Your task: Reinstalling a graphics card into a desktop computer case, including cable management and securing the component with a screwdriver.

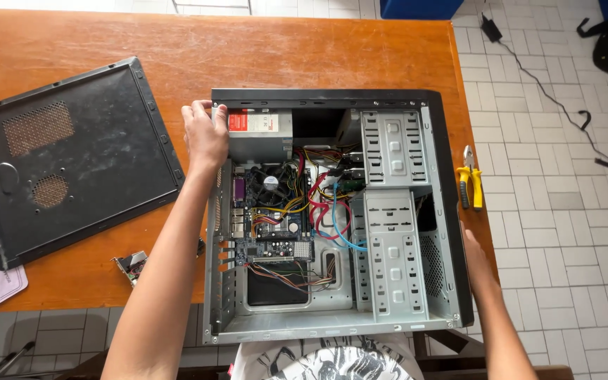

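Head view is showing the open grey metal computer case point(395, 211) lying on the orange wooden table point(107, 42). Left hand point(204, 134) is gripping its far-left corner; right hand point(474, 257) is resting on the right side (fingers hidden, cannot tell). Steadying step, I think; next needs reaching inside carefully.

One open computer case point(332, 211) lay on one wooden table point(283, 56). Inside it sat one grey power supply point(260, 134), one motherboard point(272, 218) with one cooling fan point(270, 183), and two perforated metal drive cages point(392, 197). One black side panel point(72, 155) rested apart from the case, and one small expansion card point(131, 267) lay near the table's edge. One pair of yellow-handled pliers point(470, 179) was counted. Two hands were in view, the left hand point(205, 134) and the right hand point(474, 257).
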